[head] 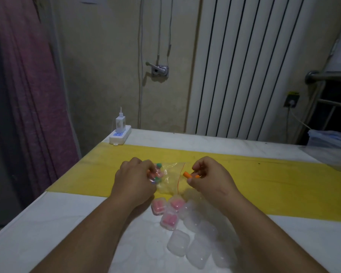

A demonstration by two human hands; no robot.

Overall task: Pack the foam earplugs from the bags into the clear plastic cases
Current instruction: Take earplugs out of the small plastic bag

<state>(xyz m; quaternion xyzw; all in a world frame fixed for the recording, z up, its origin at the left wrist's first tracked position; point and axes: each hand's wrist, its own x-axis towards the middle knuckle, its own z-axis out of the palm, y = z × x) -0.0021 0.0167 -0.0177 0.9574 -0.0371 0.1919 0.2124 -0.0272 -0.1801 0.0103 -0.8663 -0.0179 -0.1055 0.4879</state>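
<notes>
A clear zip bag (172,179) with a red seal line lies on the yellow strip between my hands. My left hand (135,179) grips its left end, where pink and green earplugs (157,174) bunch inside. My right hand (210,175) pinches orange earplugs (188,175) just right of the bag's mouth. Nearer to me, three clear cases (171,211) holding pink earplugs sit together on the white table. Several empty clear cases (195,245) lie beside and below them.
The white table (67,223) carries a yellow strip (274,186) across its middle. A white power strip (120,134) with a charger sits at the far left corner. Clear plastic containers (331,142) stand at the far right. A radiator (254,66) covers the wall behind.
</notes>
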